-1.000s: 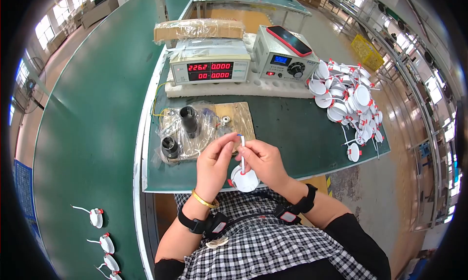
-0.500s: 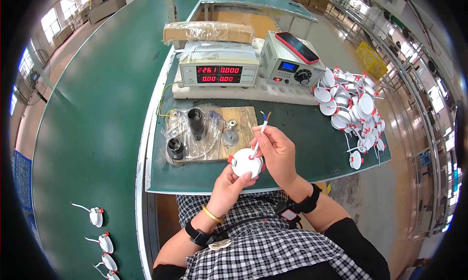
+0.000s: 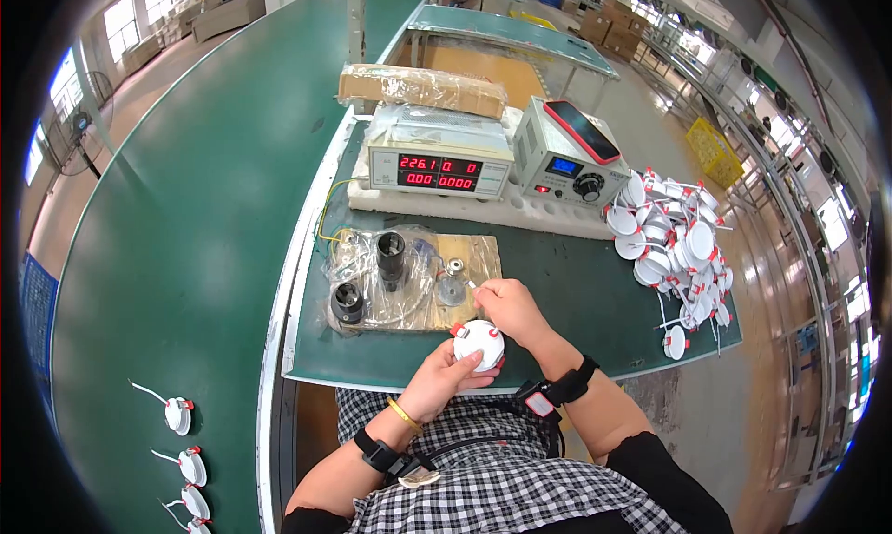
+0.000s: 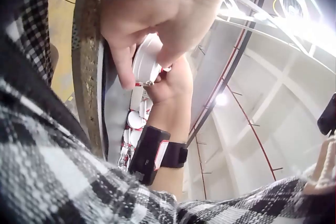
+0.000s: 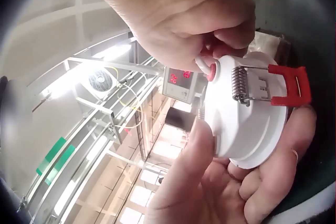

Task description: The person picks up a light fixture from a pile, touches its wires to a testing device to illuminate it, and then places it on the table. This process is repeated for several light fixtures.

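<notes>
The small round white downlight (image 3: 478,342) was held just above the near edge of the table (image 3: 576,283), about midway along it. A red spring clip (image 5: 289,85) on a coiled steel spring (image 5: 240,84) stood out from its side. The left hand (image 3: 446,376) cupped it from below, fingers curled under the rim and the thumb pressed against the housing. The right hand (image 3: 506,311) sat just behind it, fingertips closed together on the white lead wire (image 5: 202,65) where it left a red grommet on the lamp's back. The wire's free end (image 3: 471,284) pointed toward a metal fitting (image 3: 452,288).

That fitting lay on a wooden board (image 3: 474,253) partly covered by crumpled clear plastic, left of the table's centre. Two black cylindrical sockets (image 3: 390,255) stood there too.

Along the far edge, on a white foam pad (image 3: 437,210), a meter (image 3: 439,173) showed red digits. Beside it, toward the far right corner, stood a grey box with a knob (image 3: 567,167), and a red-cased phone (image 3: 581,130) lay on top. A wrapped brown parcel (image 3: 423,88) lay behind the meter.

A heap of similar downlights (image 3: 674,232) filled the right edge. More lay in a row on the green belt (image 3: 186,255) to the left.
</notes>
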The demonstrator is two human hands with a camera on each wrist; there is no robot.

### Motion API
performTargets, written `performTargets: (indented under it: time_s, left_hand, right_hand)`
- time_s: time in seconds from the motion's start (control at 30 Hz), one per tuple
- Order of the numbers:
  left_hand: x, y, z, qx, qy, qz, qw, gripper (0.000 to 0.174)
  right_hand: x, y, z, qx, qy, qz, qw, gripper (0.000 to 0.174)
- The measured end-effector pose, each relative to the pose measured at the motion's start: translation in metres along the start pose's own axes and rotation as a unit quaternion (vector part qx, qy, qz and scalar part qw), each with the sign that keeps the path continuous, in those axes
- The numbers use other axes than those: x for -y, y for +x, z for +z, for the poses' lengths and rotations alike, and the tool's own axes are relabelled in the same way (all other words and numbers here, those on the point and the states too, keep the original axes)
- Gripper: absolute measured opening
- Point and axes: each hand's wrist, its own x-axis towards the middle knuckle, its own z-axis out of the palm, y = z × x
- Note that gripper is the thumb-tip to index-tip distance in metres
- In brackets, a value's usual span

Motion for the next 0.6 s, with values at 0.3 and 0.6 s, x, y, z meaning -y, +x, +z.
performTargets:
  time_s: [0.3, 0.6]
  left_hand:
    - [-0.001, 0.000, -0.005, -0.003, -0.107, -0.017, 0.994, 0.039]
    - [0.002, 0.004, -0.011, 0.024, -0.137, -0.045, 0.989, 0.044]
  right_hand:
    - [0.004, 0.012, 0.004, 0.002, -0.136, -0.045, 0.990, 0.027]
    - [0.000, 0.011, 0.006, -0.014, -0.142, -0.060, 0.988, 0.028]
